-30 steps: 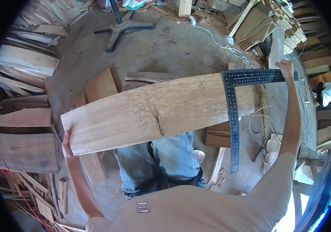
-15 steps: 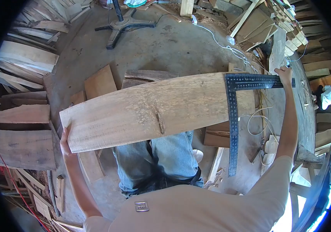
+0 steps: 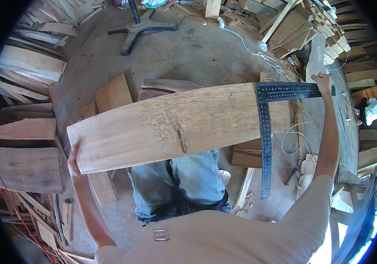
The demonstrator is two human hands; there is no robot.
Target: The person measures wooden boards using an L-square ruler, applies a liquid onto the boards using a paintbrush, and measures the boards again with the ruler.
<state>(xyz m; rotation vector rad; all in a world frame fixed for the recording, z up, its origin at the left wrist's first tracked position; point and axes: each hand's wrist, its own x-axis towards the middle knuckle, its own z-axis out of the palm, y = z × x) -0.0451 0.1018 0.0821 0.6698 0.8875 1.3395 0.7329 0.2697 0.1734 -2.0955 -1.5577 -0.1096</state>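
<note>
A long, pale wooden board [image 3: 153,127] lies across in front of me above my thighs, with a dark crack near its middle. My left hand [image 3: 75,162] grips its left end, thumb on the top face and the other fingers hidden beneath. Across the board's right part rests a black framing square [image 3: 264,132], its long arm crossing the board and reaching past the near edge. My right hand [image 3: 323,83] is closed around the square's other arm, beyond the board's right end.
Wood pieces [image 3: 113,94] lie on the concrete floor beyond the board. Stacked planks [image 3: 23,169] stand at the left. A black metal stand base [image 3: 142,28] is at the far side. White cable [image 3: 259,53] runs along the right, beside a long grey beam [image 3: 346,127].
Almost nothing differs. The board and the framing square have shifted very slightly left, both hands keeping their hold.
</note>
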